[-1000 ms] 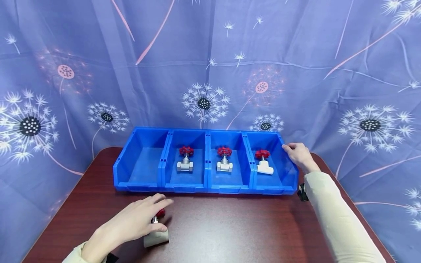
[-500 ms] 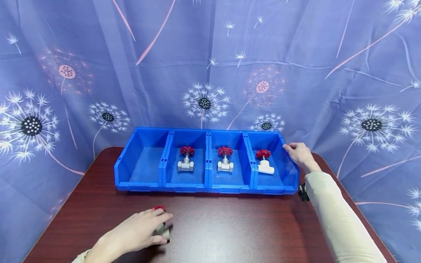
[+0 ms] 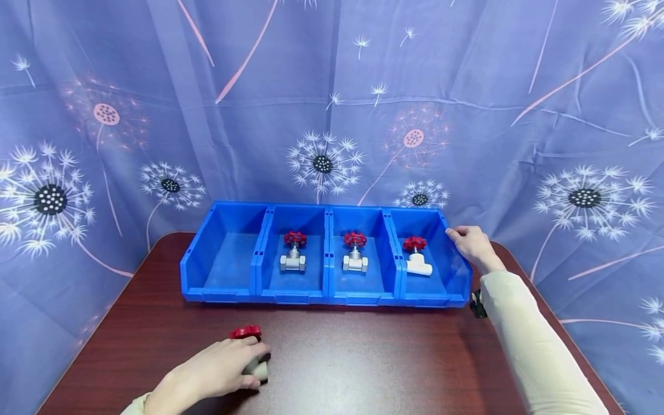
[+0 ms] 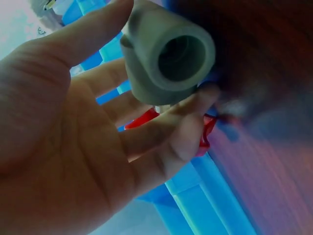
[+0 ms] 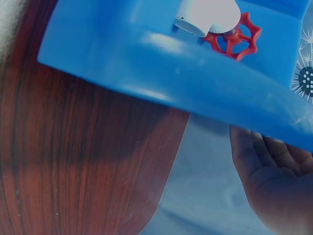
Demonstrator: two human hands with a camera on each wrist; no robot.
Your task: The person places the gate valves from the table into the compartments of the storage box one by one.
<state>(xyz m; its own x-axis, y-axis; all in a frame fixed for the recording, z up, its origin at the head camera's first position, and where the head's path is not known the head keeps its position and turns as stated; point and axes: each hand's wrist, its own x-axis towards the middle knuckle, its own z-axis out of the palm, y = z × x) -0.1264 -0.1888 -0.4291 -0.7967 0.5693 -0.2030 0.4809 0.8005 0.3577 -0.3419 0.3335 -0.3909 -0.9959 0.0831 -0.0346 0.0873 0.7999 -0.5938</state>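
My left hand [image 3: 212, 368] grips a grey valve [image 3: 262, 372] with a red handwheel at the front left of the table. In the left wrist view, the thumb lies on one side of the valve's grey pipe body [image 4: 152, 29] and the fingers curl round the other; its open end faces the camera. At the right end of the row of blue bins [image 3: 321, 298], my right hand [image 3: 474, 246] holds the upper rim of the outer wall. The right wrist view shows its fingers [image 5: 244, 149] against the outside of that wall; the thumb is hidden there.
Two metal valves [image 3: 293, 262] [image 3: 355, 263] with red handwheels lie in the middle bins. A white valve [image 3: 419, 264] is in the right bin, and the left bin [image 3: 228, 259] shows bare floor. Behind hangs a patterned curtain [image 3: 259, 144]; brown tabletop [image 3: 363, 357] extends in front.
My left hand has come down onto the grey valve and closed round its body. The red handwheel has tipped slightly away and left. My right hand stays at the bin rim.
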